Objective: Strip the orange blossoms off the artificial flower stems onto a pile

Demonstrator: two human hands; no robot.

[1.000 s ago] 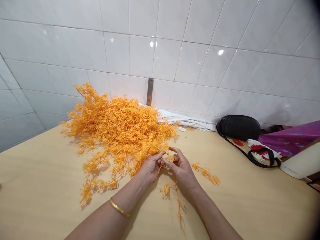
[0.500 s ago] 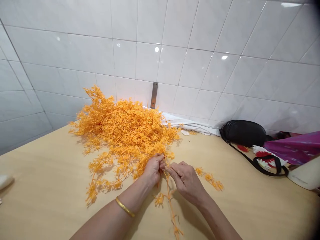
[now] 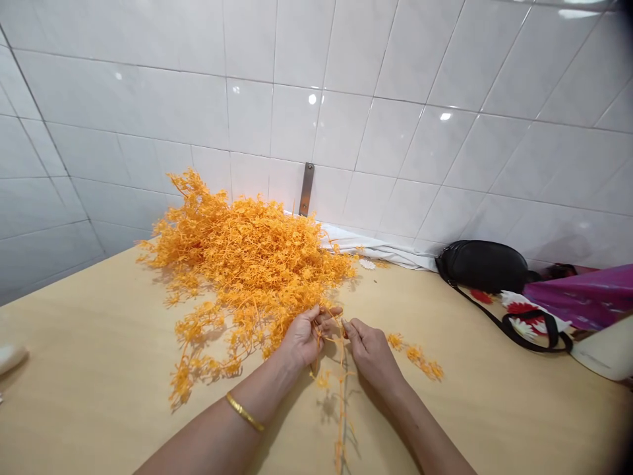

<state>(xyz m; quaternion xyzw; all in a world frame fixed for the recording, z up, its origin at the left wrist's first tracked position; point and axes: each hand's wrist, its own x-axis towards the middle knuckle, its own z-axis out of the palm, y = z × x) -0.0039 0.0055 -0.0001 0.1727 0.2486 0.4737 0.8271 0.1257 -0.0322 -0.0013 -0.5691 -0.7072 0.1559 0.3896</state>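
Through the head camera I see both hands at one orange sprig (image 3: 340,412), low over the bench (image 3: 494,402).
My left hand (image 3: 301,336) has its grip loosely closed on the sprig, beside the near side of the orange pile (image 3: 257,257), which sits toward the bench's far left corner; my right hand (image 3: 373,353) has its grip closed by the stem, too blurred for me to tell what it pinches. A loose sprig (image 3: 419,358) lies to its right.

white-tiled room, wooden-topped table (image 3: 89,330)
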